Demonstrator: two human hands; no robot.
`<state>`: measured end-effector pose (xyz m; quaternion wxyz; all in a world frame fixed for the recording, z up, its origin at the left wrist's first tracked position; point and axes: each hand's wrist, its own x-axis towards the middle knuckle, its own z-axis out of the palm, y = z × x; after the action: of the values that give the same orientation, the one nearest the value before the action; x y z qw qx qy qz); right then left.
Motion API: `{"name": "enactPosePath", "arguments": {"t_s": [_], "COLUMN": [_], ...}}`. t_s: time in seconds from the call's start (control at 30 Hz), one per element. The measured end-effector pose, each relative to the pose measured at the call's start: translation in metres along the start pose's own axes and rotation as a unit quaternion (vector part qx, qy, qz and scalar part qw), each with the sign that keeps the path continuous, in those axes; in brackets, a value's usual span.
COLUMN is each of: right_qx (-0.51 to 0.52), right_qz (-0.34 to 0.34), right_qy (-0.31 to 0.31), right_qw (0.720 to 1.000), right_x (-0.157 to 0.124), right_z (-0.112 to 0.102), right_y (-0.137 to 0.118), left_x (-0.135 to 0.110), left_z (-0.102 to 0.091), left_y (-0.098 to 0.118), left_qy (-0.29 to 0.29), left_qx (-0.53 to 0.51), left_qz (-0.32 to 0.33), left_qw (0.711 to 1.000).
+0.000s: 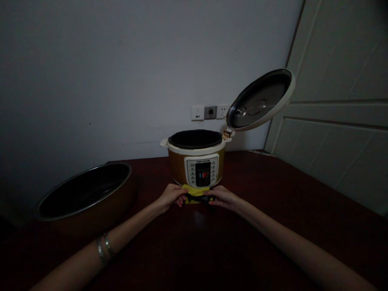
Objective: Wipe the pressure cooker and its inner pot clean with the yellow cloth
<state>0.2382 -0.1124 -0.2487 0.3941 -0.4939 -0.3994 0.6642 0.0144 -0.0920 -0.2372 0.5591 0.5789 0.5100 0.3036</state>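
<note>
A gold and white electric cooker (197,163) stands at the back of a dark red table (273,210), with its lid (260,99) swung open to the right. A control panel faces me. Just in front of its base lies a small yellow and black thing (196,194), perhaps a cloth or cord. My left hand (172,196) pinches its left end, fingers closed. My right hand (222,197) grips its right end, fingers closed. Both arms reach straight forward; bangles show on my left wrist.
A large dark inner pot (86,194) sits on the table at the left, close to my left forearm. Wall sockets (209,112) are behind the cooker. A white door (342,121) stands at the right. The room is dim.
</note>
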Motion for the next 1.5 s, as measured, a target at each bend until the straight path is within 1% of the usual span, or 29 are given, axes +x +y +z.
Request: {"name": "enactPosePath", "arguments": {"t_s": [0.1, 0.27, 0.37, 0.47, 0.63, 0.73, 0.83, 1.0, 1.1, 1.2, 1.4, 1.5], "right_qx": [0.008, 0.007, 0.004, -0.004, -0.020, -0.022, -0.011, 0.000, 0.003, 0.001, 0.002, 0.003], "right_qz": [0.004, 0.007, 0.004, 0.002, 0.003, -0.007, -0.003, 0.004, -0.003, -0.004, -0.006, -0.011], "right_qy": [0.017, 0.055, 0.079, 0.080, 0.048, 0.033, 0.048, 0.082, 0.093, 0.090, 0.062, 0.051], "right_qw": [1.000, 0.998, 0.997, 0.997, 0.999, 0.999, 0.999, 0.997, 0.996, 0.996, 0.998, 0.999], "right_x": [-0.004, -0.012, -0.013, -0.011, -0.002, 0.001, -0.002, -0.015, -0.019, -0.017, -0.003, 0.001], "right_z": [-0.008, -0.027, -0.034, -0.029, -0.005, 0.001, -0.006, -0.029, -0.036, -0.032, -0.006, 0.002], "right_y": [-0.004, -0.012, -0.013, -0.011, -0.005, -0.002, -0.004, -0.018, -0.022, -0.019, -0.002, 0.002], "left_x": [0.000, -0.002, -0.003, -0.004, -0.008, -0.010, -0.009, -0.002, -0.001, -0.002, -0.011, -0.014], "left_z": [0.012, 0.038, 0.046, 0.041, 0.014, 0.006, 0.012, 0.040, 0.049, 0.045, 0.018, 0.011], "left_y": [0.005, 0.012, 0.015, 0.015, 0.016, 0.018, 0.019, 0.017, 0.017, 0.016, 0.020, 0.024], "left_qy": [0.013, 0.003, -0.002, 0.003, 0.015, 0.026, 0.018, -0.022, -0.026, -0.019, 0.016, 0.034], "left_qx": [-0.008, -0.066, -0.085, -0.088, -0.086, -0.071, -0.063, -0.095, -0.112, -0.111, -0.092, -0.081], "left_qz": [-0.022, -0.066, -0.074, -0.077, -0.060, -0.060, -0.071, -0.078, -0.077, -0.076, -0.066, -0.056], "left_qw": [1.000, 0.996, 0.994, 0.993, 0.994, 0.995, 0.995, 0.992, 0.990, 0.991, 0.993, 0.995]}}
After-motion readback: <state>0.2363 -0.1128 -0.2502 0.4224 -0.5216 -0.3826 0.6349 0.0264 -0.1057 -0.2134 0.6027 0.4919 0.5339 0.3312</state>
